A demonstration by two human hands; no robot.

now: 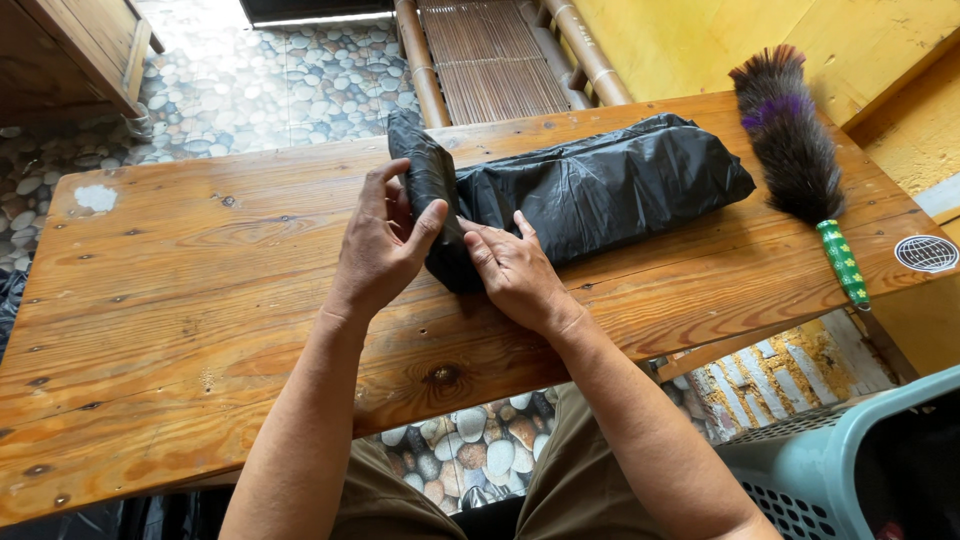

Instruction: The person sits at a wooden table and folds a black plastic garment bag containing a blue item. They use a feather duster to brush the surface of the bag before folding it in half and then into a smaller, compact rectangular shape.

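A black plastic bag [600,185], rolled into a long bundle, lies across the far half of the wooden table [200,300]. My left hand [385,240] grips the bundle's left end flap, thumb on its near side, and lifts that flap upright. My right hand [510,265] lies flat on the bag just right of the flap, fingers together, pressing it down against the table.
A feather duster [800,150] with a green handle lies at the table's right end. A light blue plastic basket [850,460] stands at the bottom right. A bamboo bench [490,50] is beyond the table, on a pebble floor [290,80]. A wooden cabinet [70,45] is at the top left.
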